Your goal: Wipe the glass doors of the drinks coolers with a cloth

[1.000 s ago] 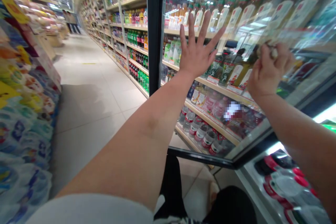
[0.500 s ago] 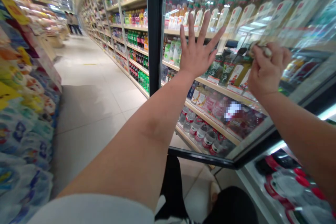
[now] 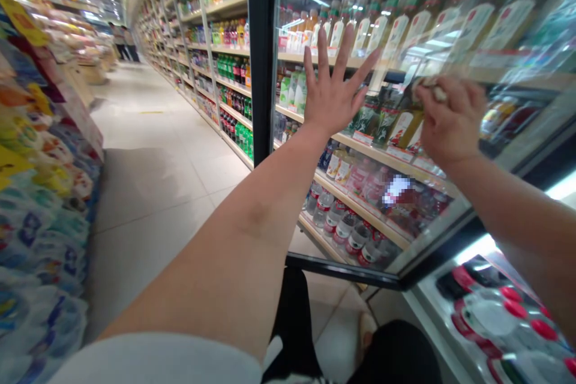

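My left hand (image 3: 333, 99) lies flat against the glass of an open cooler door (image 3: 346, 267), its fingers spread. To the right, my right hand (image 3: 452, 117) is closed round a small crumpled cloth (image 3: 434, 91), pale beige, bunched at the fingertips against the same pane. Most of the cloth is hidden in the grip. Behind the glass, or mirrored in it, stand rows of bottles with white labels (image 3: 398, 33) and, lower down, clear bottles with red labels (image 3: 344, 228).
Bottles with red caps (image 3: 513, 312) stand in the lit cooler at the lower right. Long drink shelves (image 3: 225, 48) run along the aisle floor (image 3: 153, 192). Bagged goods (image 3: 49, 204) are stacked on the left. Two people (image 3: 125, 42) stand far down the aisle.
My right hand has slid a little to the left across the glass with the cloth. My left hand stays spread on the pane; the view has shifted slightly.
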Motion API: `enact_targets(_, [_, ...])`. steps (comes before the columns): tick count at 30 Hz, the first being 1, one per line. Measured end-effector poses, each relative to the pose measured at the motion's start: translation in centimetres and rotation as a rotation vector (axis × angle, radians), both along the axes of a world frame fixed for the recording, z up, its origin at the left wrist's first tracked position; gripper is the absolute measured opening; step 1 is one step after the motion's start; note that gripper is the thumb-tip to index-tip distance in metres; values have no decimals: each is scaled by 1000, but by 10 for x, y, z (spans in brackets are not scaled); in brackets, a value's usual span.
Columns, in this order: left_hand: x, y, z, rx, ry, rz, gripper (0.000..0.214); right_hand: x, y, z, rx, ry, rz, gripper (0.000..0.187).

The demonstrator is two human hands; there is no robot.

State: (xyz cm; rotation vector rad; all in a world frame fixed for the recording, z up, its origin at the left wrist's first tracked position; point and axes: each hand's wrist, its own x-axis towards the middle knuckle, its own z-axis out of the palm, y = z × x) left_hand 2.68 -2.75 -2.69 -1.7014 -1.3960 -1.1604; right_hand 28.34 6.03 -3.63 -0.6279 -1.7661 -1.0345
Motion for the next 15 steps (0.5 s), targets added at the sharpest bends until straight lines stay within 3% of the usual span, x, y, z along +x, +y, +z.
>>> enact_targets(3, [-1, 2, -1, 49, -18, -43, 78, 10, 12, 15, 72, 182, -35, 46])
enact_targets(9, [-1, 3, 0, 11, -28, -51, 73, 14, 13, -25, 152, 93, 38, 46])
enact_targets(12, [0, 1, 0, -32, -20, -39, 79, 19, 16, -18, 169, 24, 74, 41])
enact_targets(15, [0, -1, 1, -32, -11, -28, 85, 19, 17, -7, 118, 99, 24, 42])
